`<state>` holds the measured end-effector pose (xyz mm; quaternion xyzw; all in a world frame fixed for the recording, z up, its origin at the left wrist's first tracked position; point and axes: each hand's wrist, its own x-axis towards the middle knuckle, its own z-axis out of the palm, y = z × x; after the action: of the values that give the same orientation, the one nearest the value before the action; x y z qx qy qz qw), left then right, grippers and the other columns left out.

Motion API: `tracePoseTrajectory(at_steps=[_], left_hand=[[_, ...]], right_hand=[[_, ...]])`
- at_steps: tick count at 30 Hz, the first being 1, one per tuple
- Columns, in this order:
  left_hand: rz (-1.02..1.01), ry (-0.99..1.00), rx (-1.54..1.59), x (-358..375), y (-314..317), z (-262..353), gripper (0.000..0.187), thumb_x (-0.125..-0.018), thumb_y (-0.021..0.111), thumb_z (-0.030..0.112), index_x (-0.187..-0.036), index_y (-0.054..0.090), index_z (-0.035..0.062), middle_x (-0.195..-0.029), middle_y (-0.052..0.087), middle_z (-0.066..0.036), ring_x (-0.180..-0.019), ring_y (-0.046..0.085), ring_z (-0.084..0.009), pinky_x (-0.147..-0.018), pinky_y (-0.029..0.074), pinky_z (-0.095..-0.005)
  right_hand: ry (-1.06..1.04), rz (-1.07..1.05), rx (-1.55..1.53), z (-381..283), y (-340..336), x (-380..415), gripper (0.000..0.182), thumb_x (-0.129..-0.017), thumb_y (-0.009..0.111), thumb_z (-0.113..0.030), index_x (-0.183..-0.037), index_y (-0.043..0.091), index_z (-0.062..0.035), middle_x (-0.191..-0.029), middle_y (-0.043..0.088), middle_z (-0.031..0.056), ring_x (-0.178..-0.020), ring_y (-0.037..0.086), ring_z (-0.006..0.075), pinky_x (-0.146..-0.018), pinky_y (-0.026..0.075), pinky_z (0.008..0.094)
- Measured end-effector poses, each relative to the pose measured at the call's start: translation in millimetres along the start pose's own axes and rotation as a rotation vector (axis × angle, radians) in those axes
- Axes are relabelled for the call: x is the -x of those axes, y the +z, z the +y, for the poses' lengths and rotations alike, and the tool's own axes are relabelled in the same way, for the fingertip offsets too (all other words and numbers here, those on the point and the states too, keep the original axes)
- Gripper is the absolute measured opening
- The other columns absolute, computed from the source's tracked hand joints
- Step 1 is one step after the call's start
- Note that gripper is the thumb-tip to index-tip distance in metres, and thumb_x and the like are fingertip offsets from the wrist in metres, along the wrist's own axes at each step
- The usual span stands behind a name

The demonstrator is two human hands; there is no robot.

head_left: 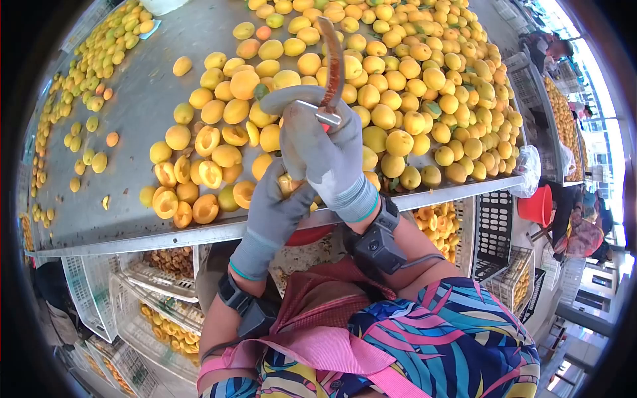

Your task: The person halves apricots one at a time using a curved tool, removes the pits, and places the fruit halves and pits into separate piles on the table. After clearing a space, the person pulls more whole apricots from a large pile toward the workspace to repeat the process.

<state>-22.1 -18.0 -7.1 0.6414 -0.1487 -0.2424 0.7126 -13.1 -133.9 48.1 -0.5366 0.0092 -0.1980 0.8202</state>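
My right hand point(325, 149), in a grey coated glove, is closed round a curved knife point(333, 66). Its rust-brown blade points away from me, and a shiny metal collar shows at the glove; the handle is mostly hidden. Just below, my left hand point(277, 209), gloved too, pinches an apricot point(288, 184), largely covered by the fingers. The two hands are close together over the near edge of the metal table point(146, 149). Cut apricot halves point(211, 174) lie left of my hands, several with hollow insides facing up. Whole apricots point(415, 86) are heaped beyond and to the right.
Below the table edge stand crates with apricot halves point(169, 331) and brown pits point(169, 261). A black crate point(494, 229) and a red bucket point(535, 205) are at right, beside a clear plastic bag point(527, 172). Other people sit farther right. Greener fruit point(99, 56) lies far left.
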Motion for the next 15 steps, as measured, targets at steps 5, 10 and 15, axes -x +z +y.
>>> tracePoseTrajectory(at_steps=[5, 10, 15], left_hand=[[-0.124, -0.173, 0.182, -4.8, -9.9, -5.6, 0.034, -0.084, 0.067, 0.014, -0.113, 0.052, 0.0044, -0.084, 0.059, 0.002, -0.058, 0.048, -0.0019, -0.048, 0.038, -0.0178], [-0.189, -0.163, 0.143, -9.0, -12.3, -2.7, 0.03, -0.084, 0.067, 0.014, -0.111, 0.055, 0.0049, -0.084, 0.059, 0.002, -0.058, 0.048, -0.002, -0.047, 0.037, -0.0176], [-0.217, -0.254, 0.263, -5.3, -13.4, 8.9, 0.029, -0.082, 0.068, 0.013, -0.108, 0.058, 0.0053, -0.081, 0.059, 0.003, -0.056, 0.047, -0.0017, -0.047, 0.036, -0.0164]], right_hand=[[0.178, -0.19, -0.191, 7.0, -5.2, -10.2, 0.018, -0.093, 0.052, -0.014, -0.098, 0.062, -0.0003, -0.057, 0.048, -0.0084, -0.044, 0.036, -0.0022, -0.041, 0.025, 0.0151], [0.232, -0.235, -0.242, 8.6, -10.2, -13.5, 0.023, -0.094, 0.05, -0.018, -0.098, 0.06, 0.0016, -0.052, 0.045, -0.007, -0.041, 0.036, -0.0002, -0.039, 0.026, 0.0167], [0.24, -0.196, -0.359, 7.6, -11.2, -13.0, 0.032, -0.098, 0.043, -0.028, -0.096, 0.057, 0.0015, -0.047, 0.036, -0.0047, -0.035, 0.032, 0.0034, -0.034, 0.025, 0.02]])
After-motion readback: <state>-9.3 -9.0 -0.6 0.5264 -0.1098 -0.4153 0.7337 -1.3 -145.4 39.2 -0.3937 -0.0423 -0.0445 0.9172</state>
